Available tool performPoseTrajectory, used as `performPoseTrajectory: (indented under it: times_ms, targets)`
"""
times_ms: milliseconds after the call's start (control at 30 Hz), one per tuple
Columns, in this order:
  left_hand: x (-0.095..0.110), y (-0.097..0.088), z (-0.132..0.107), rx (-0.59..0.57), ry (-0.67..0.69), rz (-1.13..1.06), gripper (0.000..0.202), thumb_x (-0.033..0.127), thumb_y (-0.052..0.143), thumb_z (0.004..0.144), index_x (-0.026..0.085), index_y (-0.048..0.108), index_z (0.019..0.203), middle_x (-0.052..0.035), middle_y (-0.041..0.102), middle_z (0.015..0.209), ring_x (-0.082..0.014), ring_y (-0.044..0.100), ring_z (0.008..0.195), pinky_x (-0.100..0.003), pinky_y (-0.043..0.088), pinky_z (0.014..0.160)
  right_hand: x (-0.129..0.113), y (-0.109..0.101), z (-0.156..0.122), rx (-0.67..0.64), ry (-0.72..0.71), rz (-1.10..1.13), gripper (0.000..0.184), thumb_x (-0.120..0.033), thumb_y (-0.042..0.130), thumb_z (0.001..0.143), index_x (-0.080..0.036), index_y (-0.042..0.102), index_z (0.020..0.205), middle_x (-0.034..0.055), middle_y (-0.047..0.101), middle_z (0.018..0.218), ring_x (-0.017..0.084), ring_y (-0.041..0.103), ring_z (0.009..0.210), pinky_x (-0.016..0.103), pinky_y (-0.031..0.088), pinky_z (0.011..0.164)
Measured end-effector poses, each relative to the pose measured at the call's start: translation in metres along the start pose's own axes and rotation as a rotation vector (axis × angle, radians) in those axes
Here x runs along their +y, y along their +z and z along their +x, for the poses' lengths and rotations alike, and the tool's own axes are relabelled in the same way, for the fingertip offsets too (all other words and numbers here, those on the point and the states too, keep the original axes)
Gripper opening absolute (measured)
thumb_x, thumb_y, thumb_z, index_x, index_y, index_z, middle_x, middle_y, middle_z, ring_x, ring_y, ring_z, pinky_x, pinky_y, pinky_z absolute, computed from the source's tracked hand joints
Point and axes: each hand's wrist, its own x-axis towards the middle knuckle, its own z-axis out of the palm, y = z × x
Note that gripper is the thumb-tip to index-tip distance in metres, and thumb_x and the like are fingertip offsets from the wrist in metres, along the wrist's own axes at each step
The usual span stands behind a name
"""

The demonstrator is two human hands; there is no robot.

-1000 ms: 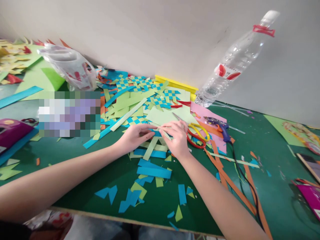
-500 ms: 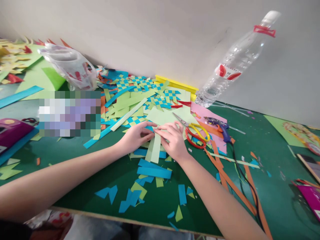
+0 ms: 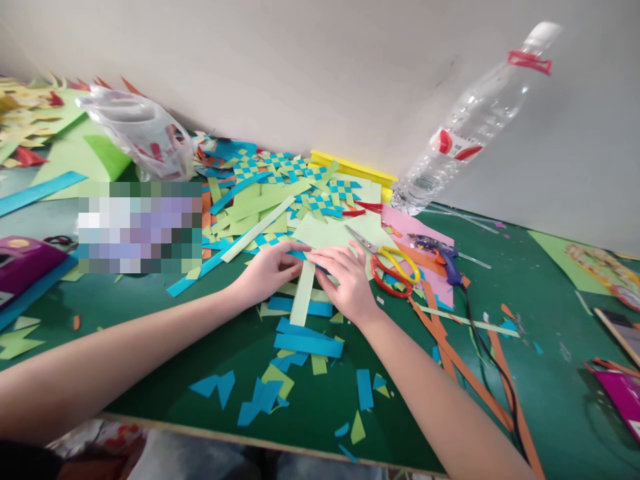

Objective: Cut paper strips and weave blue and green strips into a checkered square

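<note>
A pale green paper strip (image 3: 303, 293) hangs toward me from between my two hands, above the middle of the green table. My left hand (image 3: 270, 270) is closed, its thumb and fingers pinching at the strip's upper end from the left. From the right, my right hand (image 3: 345, 277) presses its bent fingers at the same spot; a bit of blue paper shows under them. The fingers hide how the papers meet there. Just below the strip's free end lie blue paper strips (image 3: 309, 341). Scissors (image 3: 395, 270) with red and yellow handles rest right of my right hand.
Woven blue and green paper pieces (image 3: 285, 167) are heaped behind my hands. A plastic bottle (image 3: 465, 127) stands against the wall. At the right lie a glue gun (image 3: 447, 261) with a black cord and orange strips (image 3: 467, 370). A bagged cup (image 3: 143, 137) stands at the left.
The strip's lower end showed two spread layers before; now one narrower length hangs there, tilted slightly left. Both hands stay nearly in place, with small finger shifts.
</note>
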Motion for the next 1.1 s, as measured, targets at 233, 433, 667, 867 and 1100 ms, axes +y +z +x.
performPoseTrajectory:
  times_ms: [233,433,667,867,1100]
  targets:
    - [-0.0005,-0.003,0.0009,-0.009,0.016,-0.033,0.048,0.045,0.06,0.085,0.016,0.055,0.123,-0.005,0.072,0.078,-0.0201,0.069,0.074,-0.03,0.052,0.067,0.0021,0.0019,-0.0011,-0.009,0.005,-0.012,0.022,-0.023,0.049,0.096,-0.028,0.066,0.109,-0.0003,0.071,0.114,0.017,0.062,0.107,0.044,0.02,0.112]
    - [0.0016,-0.003,0.0007,0.049,0.031,0.008,0.042,0.047,0.056,0.087,0.017,0.06,0.116,-0.0021,0.068,0.073,-0.0173,0.066,0.072,-0.028,0.052,0.07,0.0025,0.0016,-0.0012,-0.013,-0.002,-0.017,0.021,-0.021,0.049,0.095,-0.027,0.066,0.106,-0.001,0.071,0.114,0.016,0.061,0.107,0.043,0.021,0.113]
    - [0.0047,-0.0019,-0.0002,0.032,0.017,0.013,0.043,0.045,0.062,0.083,0.017,0.058,0.115,-0.0021,0.07,0.073,-0.0161,0.065,0.07,-0.027,0.053,0.068,0.0019,0.003,-0.0009,0.035,0.02,0.003,0.018,-0.021,0.05,0.094,-0.025,0.064,0.105,-0.0012,0.072,0.11,0.016,0.063,0.105,0.042,0.021,0.113]
    - [0.005,-0.0033,-0.0012,0.092,0.021,0.053,0.036,0.043,0.061,0.083,0.018,0.059,0.108,-0.0014,0.069,0.072,-0.0151,0.065,0.067,-0.025,0.053,0.064,0.0033,0.0041,-0.0017,0.099,0.129,-0.006,0.016,-0.027,0.05,0.093,-0.025,0.062,0.103,0.002,0.072,0.104,0.019,0.063,0.102,0.044,0.023,0.111]
    - [0.0085,-0.0012,-0.002,0.086,-0.002,0.031,0.038,0.045,0.064,0.081,0.017,0.061,0.107,-0.0052,0.074,0.085,-0.0169,0.068,0.075,-0.028,0.055,0.07,0.0074,0.0047,-0.0013,0.12,0.172,0.048,0.011,-0.025,0.052,0.093,-0.024,0.062,0.098,0.0001,0.07,0.087,0.017,0.064,0.088,0.042,0.029,0.106]
